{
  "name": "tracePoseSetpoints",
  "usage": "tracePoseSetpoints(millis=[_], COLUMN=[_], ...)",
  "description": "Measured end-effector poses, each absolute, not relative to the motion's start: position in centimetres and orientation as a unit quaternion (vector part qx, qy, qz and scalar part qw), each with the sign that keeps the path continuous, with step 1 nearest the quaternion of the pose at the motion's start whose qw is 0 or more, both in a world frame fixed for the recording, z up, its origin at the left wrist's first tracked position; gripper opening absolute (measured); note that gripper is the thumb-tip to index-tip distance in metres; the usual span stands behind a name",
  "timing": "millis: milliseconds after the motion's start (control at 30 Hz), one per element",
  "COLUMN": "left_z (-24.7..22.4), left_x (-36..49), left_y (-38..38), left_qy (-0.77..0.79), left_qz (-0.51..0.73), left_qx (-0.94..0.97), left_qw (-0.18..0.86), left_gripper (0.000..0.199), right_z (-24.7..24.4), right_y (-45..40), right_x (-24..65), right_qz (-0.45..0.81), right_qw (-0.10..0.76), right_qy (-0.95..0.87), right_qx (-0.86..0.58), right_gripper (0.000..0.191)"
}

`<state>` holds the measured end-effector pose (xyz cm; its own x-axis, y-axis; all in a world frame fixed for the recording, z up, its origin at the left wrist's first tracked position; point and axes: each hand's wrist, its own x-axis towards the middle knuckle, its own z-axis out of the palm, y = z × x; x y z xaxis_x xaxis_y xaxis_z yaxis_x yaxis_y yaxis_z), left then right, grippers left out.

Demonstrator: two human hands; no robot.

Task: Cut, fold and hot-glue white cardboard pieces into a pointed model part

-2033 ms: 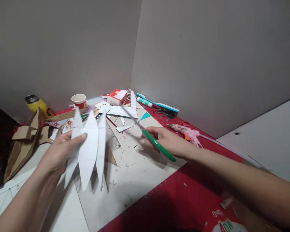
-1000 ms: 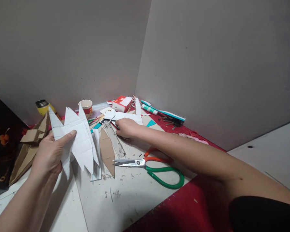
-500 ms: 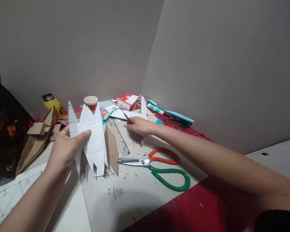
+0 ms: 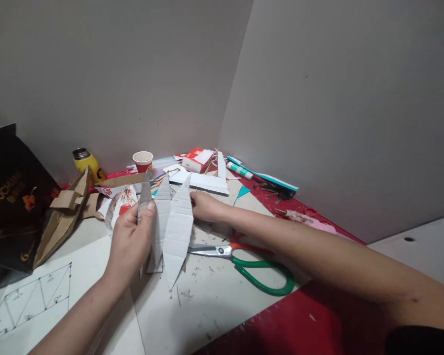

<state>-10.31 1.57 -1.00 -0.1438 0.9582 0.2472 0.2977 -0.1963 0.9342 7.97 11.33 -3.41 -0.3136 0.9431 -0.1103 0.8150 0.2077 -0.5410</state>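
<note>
Carefully, a person at a cluttered corner worktable holds up a creased white cardboard cutout (image 4: 178,231), its pointed panels fanned above a scrap-strewn white board (image 4: 177,323). The left hand (image 4: 131,241) is closed on the panel nearest it, thumb laid along the near face and fingers behind. The right hand (image 4: 206,206), curled nearly closed, sits just beside the rightmost panel's upper edge; from across the room, one cannot tell whether it grips anything. Green-and-orange-handled scissors (image 4: 226,251) lie on the board, blade tips hidden behind the cutout, and a brown cardboard boat shape (image 4: 64,222) leans farther left. The cardboard looks light and dry, unlikely to slip, stiff across each flat but ready to bend at its cross creases. Its thin tips seem the fragile part, easily crushed; the broad middle of a panel, pinched flat, looks the surest hold.
</note>
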Motion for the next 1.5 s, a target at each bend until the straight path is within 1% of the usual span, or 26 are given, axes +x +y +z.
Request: tracePoseSetpoints(millis=[67, 100, 133, 167, 267, 333, 500, 600, 667, 733, 833, 900, 1000, 1033, 1167, 1300, 1500], left_z=[-0.5, -0.4, -0.3, -0.4, -0.7, -0.9, -1.3, -1.6, -1.8, -1.9, -1.7, -1.4, -1.1, -1.0, -0.8, -0.5, -0.2], left_x=[-10.5, -10.8, -11.2, -11.7, -12.9, -13.2, -12.9, -12.9, -13.1, -13.4, -13.6, -13.7, -14.0, -14.1, -14.9, -15.0, -14.6], left_y=[1.4, 1.5, 1.8, 2.2, 3.6, 4.1, 4.2, 4.2, 4.3, 4.3, 4.3, 4.3, 4.4, 4.4, 4.7, 4.6, 4.4], left_qy=[0.560, 0.568, 0.579, 0.585, 0.579, 0.576, 0.587, 0.591, 0.595, 0.602, 0.610, 0.611, 0.612, 0.616, 0.628, 0.611, 0.570], left_qz=[0.528, 0.531, 0.535, 0.544, 0.564, 0.548, 0.494, 0.469, 0.459, 0.451, 0.447, 0.445, 0.437, 0.431, 0.401, 0.403, 0.410], left_qx=[0.604, 0.602, 0.584, 0.554, 0.432, 0.382, 0.369, 0.369, 0.373, 0.381, 0.399, 0.412, 0.432, 0.441, 0.473, 0.473, 0.460], left_qw=[0.207, 0.184, 0.195, 0.234, 0.401, 0.472, 0.525, 0.543, 0.545, 0.538, 0.519, 0.510, 0.498, 0.490, 0.470, 0.491, 0.544], left_gripper=[0.028, 0.027, 0.027, 0.026, 0.028, 0.029, 0.024, 0.024, 0.023, 0.021, 0.022, 0.026, 0.037, 0.042, 0.058, 0.062, 0.059], right_z=[-3.2, -3.0, -2.9, -2.7, -2.0, -1.7, -1.0, -0.4, -0.1, 0.2, 0.3, 0.2, -0.3, -0.4, -0.9, -1.4, -1.3], right_y=[11.2, 11.0, 10.7, 10.5, 9.5, 9.0, 7.8, 6.8, 5.9, 5.0, 3.8, 3.3, 2.6, 2.3, 1.2, 0.3, -0.3], right_x=[8.7, 9.2, 9.8, 10.4, 12.5, 13.8, 16.1, 16.4, 16.2, 15.7, 15.2, 15.1, 15.3, 15.4, 16.0, 16.2, 15.9], right_qz=[0.295, 0.309, 0.320, 0.329, 0.351, 0.372, 0.410, 0.467, 0.515, 0.558, 0.587, 0.595, 0.625, 0.632, 0.643, 0.659, 0.637], right_qw=[0.156, 0.170, 0.186, 0.203, 0.247, 0.270, 0.336, 0.363, 0.351, 0.321, 0.277, 0.263, 0.246, 0.243, 0.240, 0.241, 0.288], right_qy=[-0.756, -0.750, -0.743, -0.735, -0.708, -0.688, -0.641, -0.612, -0.596, -0.585, -0.599, -0.606, -0.581, -0.574, -0.569, -0.548, -0.553], right_qx=[-0.563, -0.560, -0.557, -0.557, -0.561, -0.561, -0.555, -0.524, -0.506, -0.493, -0.469, -0.458, -0.460, -0.461, -0.452, -0.455, -0.453], right_gripper=[0.019, 0.016, 0.013, 0.011, 0.005, 0.004, 0.012, 0.017, 0.021, 0.022, 0.021, 0.021, 0.022, 0.025, 0.055, 0.063, 0.073])
